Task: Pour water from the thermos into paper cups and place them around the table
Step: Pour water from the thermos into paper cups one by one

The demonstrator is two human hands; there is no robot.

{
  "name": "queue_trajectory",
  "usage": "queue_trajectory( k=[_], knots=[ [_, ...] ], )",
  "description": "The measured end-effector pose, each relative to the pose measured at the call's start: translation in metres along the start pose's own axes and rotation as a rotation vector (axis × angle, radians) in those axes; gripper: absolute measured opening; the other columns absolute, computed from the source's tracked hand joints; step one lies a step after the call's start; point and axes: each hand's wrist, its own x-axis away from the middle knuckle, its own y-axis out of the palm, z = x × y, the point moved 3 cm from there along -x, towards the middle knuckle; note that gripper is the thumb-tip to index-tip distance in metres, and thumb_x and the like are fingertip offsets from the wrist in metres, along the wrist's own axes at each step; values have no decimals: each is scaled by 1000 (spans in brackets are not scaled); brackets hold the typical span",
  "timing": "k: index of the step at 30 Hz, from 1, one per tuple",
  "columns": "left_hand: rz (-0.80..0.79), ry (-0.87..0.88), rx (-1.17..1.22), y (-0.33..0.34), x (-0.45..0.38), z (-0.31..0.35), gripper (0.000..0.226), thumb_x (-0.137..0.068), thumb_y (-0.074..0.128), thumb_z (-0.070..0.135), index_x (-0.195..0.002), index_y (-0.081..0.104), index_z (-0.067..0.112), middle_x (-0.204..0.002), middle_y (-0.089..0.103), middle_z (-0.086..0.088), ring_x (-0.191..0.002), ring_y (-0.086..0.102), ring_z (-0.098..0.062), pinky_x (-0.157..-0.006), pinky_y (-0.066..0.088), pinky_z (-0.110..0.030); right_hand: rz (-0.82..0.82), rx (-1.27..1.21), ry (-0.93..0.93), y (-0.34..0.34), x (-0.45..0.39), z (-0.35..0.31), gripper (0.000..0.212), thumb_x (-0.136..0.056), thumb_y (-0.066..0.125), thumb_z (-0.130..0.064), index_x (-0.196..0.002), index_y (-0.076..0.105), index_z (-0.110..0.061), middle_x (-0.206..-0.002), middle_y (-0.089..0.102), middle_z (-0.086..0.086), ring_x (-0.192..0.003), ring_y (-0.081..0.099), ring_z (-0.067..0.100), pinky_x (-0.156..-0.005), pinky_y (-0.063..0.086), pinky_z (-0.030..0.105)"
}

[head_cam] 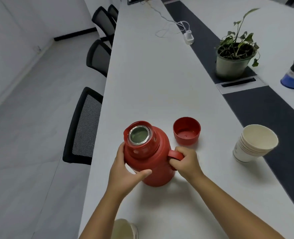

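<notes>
Thermos (153,163): red body, silver metal ring at the mouth. Lid (186,131) at its 2 o'clock: red. Stack of paper cups (253,144): cream inside, white outside with thin reddish rim lines. Tabletop (151,80): white, with a dark navy strip (263,107). Chairs (84,126): black frames, dotted mesh backs. Plant (236,40) at 1 o'clock: green leaves, grey-green pot.

The red thermos (151,156) stands on the white table (142,75), uncapped, its steel-rimmed mouth open and its handle pointing toward 3 o'clock. Its red cap (186,131) lies mouth-up at about 1 o'clock of it, just beside. A nested stack of white paper cups (253,144) leans tilted at 3 o'clock, well apart.
</notes>
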Motion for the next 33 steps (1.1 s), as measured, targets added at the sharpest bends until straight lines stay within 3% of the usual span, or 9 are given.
queue_trajectory(
  k=[7,11,14,17,19,21,25,29,33],
  knots=[
    [18,29,10,0,-29,-3,82,-37,74,46,-105,32,63,-115,50,27,-113,49,3,-95,41,-25,-5,4,-46,14,-33,7,27,-51,51,-11,-42,28,-23,-46,28,1,-52,29,19,-49,29,35],
    [93,2,46,9,-21,-5,96,-43,71,48,-128,27,45,-129,46,15,-120,47,-6,-99,37,-24,-17,41,-55,13,-33,5,20,-54,52,-13,-48,34,-18,-50,34,5,-54,34,20,-50,36,39],
    [259,-92,147,28,0,2,97,-52,70,39,-138,28,20,-136,38,5,-116,45,-9,-94,35,-21,-42,115,-120,-1,-15,0,14,-67,58,-13,-69,44,-15,-65,43,-3,-60,40,14,-59,35,18],
    [308,-123,165,58,29,14,83,-67,71,23,-138,30,10,-137,33,-2,-120,43,-18,-99,37,-29,-60,211,-195,-38,12,-3,27,-70,56,-20,-95,50,-11,-89,47,-9,-82,50,1,-75,36,3],
    [276,-89,127,77,49,23,66,-77,68,9,-134,36,8,-138,37,-6,-127,38,-18,-102,32,-23,6,312,-245,-77,32,-8,32,-73,54,-22,-100,52,-4,-94,49,-4,-82,48,0,-78,38,3],
    [203,-27,105,96,63,32,57,-77,66,13,-129,43,9,-132,42,-3,-121,41,-13,-95,29,-14,149,417,-298,-119,48,-15,36,-75,49,-27,-95,56,2,-93,54,5,-85,44,1,-75,41,9],
    [-28,37,67,144,69,54,61,-76,57,25,-133,37,14,-130,42,4,-122,40,-12,-100,33,-20,322,719,-280,-191,52,-18,33,-74,50,-23,-92,62,2,-94,60,19,-98,44,25,-79,38,38],
    [-181,33,-20,193,62,70,63,-87,56,19,-140,23,20,-144,34,1,-131,34,-10,-108,29,-22,162,844,-29,-225,27,-2,43,-82,62,-15,-123,51,-9,-139,36,18,-131,25,32,-103,34,50],
    [-248,-10,-22,228,41,95,74,-87,58,24,-144,10,22,-148,29,1,-134,32,-14,-110,30,-28,-15,838,-52,-237,11,3,34,-89,52,-15,-122,53,-9,-140,40,10,-132,30,25,-106,30,36]
  ],
)
